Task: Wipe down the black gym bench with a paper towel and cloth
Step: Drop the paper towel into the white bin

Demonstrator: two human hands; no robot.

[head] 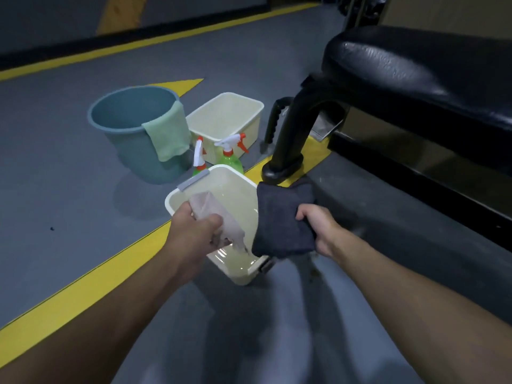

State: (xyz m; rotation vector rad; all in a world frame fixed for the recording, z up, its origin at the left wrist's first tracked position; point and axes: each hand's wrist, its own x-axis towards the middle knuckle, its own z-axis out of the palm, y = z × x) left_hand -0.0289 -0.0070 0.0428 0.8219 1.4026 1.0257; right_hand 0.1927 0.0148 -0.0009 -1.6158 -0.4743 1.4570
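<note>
Clenches a paper towel (214, 217) in left hand (198, 231) above the tub (241, 277); grips a cloth (279, 220) in right hand (315, 228) over the tub's right rim, with the bench (415, 67) beyond the tub, rightward.

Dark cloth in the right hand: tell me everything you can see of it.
The dark cloth is charcoal grey, soft and nappy like microfibre, folded into a thick rectangular pad. The right hand grips its right edge, fingers curled round it, holding it upright in the air by the right side of the near bin. Whether it touches the rim cannot be told. It is apart from the bench.
</note>
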